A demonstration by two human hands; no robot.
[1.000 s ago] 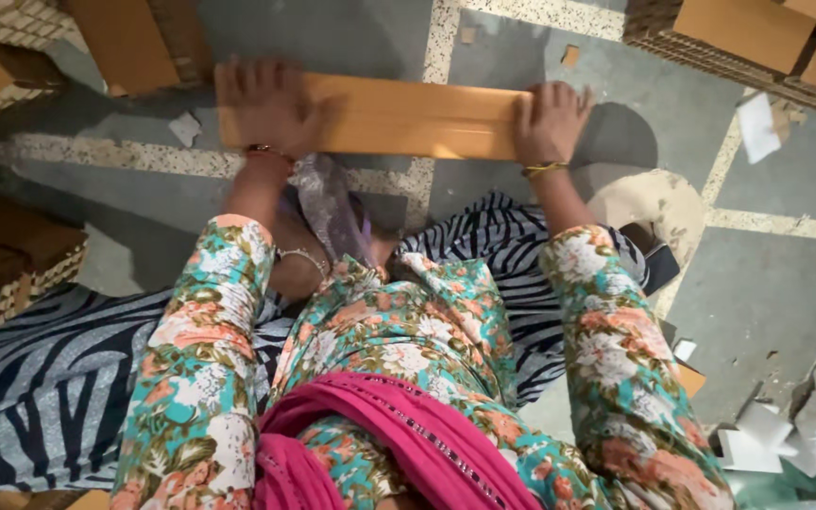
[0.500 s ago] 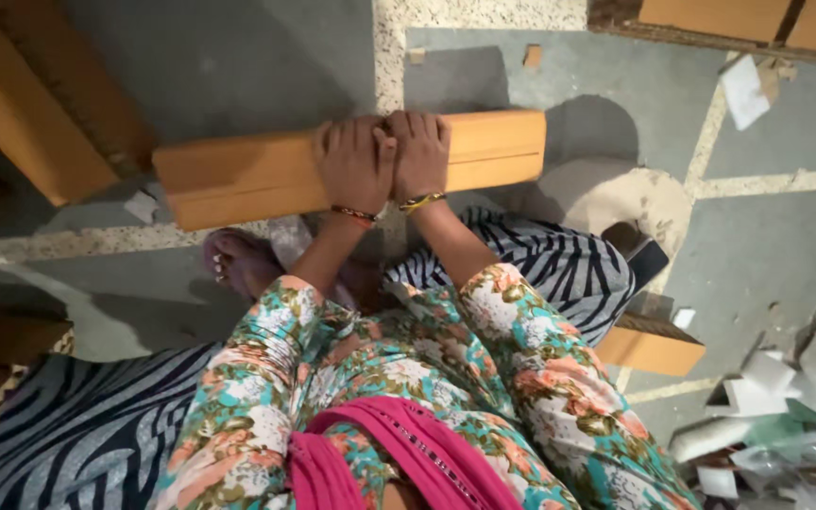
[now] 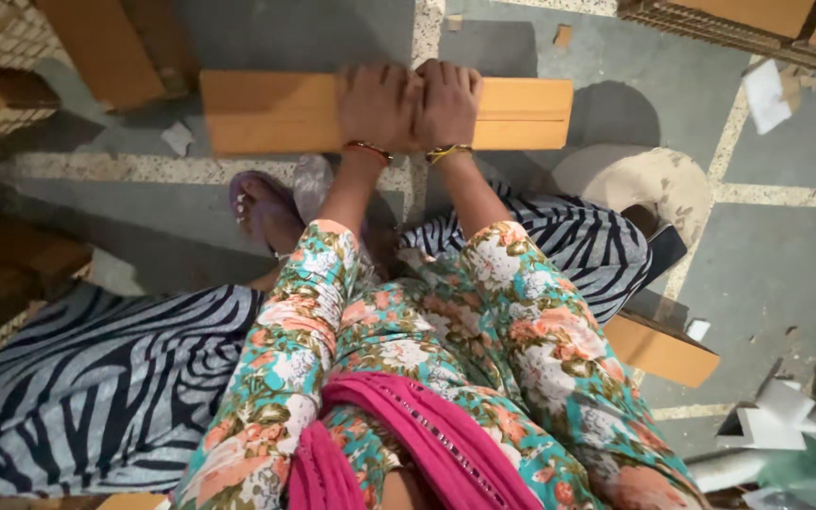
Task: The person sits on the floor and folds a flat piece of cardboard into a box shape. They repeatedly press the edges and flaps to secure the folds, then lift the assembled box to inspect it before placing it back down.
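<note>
From my feed I see a grey stone floor [image 3: 786, 274] crossed by pale speckled strips [image 3: 96, 168], with scraps of white paper [image 3: 767, 94] lying on it. Stacks of brown cardboard [image 3: 767, 19] sit along the top right edge and more cardboard pieces [image 3: 106, 47] at the top left. A zebra-striped cloth [image 3: 96, 378] spreads over the floor at lower left, and soft light casts shadows.
</note>
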